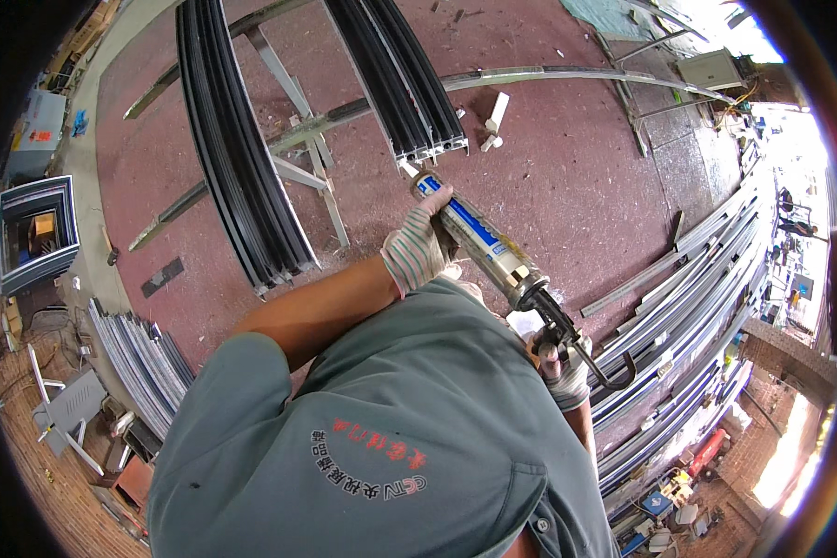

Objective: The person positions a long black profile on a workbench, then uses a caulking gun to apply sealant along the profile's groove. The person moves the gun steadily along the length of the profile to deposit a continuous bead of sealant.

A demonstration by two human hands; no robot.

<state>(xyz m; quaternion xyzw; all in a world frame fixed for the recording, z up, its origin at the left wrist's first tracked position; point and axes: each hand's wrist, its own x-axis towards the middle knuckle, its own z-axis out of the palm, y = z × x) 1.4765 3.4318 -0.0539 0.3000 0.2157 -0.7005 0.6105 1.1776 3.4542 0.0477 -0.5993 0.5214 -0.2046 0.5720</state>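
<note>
From afar I watch one caulking gun (pixel 489 247), gripped two-handed; the left hand (pixel 417 249) clasps its barrel (pixel 465 219), the right hand (pixel 567 374) its trigger end (pixel 553 316). Its nozzle (pixel 408 169) sits beside one of two dark profile bundles (pixel 381 84).

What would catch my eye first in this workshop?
First, the caulking gun slanting across the middle: the gloved left hand grips its barrel, the gloved right hand its handle. Then two bundles of long dark profiles lie across a grey frame at the top, and paler profiles are piled on the right.
</note>
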